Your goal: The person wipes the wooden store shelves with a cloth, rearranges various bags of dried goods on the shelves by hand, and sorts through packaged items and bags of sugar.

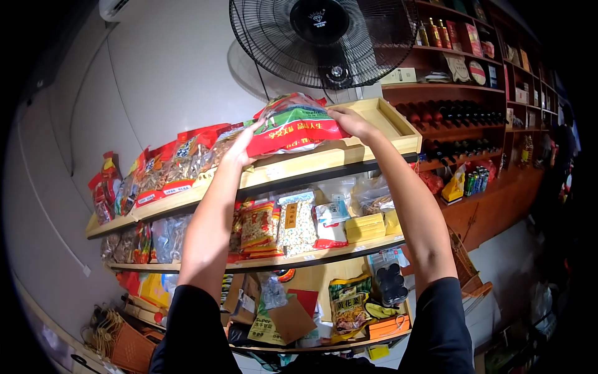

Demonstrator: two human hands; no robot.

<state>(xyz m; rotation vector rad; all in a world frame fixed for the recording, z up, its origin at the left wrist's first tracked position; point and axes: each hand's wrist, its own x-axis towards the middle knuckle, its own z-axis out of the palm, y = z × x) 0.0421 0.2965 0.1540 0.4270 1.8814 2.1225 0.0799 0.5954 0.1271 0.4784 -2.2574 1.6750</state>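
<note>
Both arms reach up to the top wooden shelf (274, 172), where I hold a large red and green plastic food bag (296, 128) with printed lettering. My left hand (240, 146) grips the bag's left side, and my right hand (354, 123) is on its upper right edge. Some fingers of each hand are hidden by the bag. Left of it, a row of clear and red bags of dried food (159, 168) stands on the same shelf. To the right of the bag lies a shallow wooden tray section (389, 118).
Above hangs a black wall fan (321, 43), close over the shelf. Lower shelves carry packets such as a bag of white pieces (297, 221) and a yellow-green packet (350, 306). A dark wooden cabinet (486, 215) with bottles stands at the right. A woven basket (134, 346) sits lower left.
</note>
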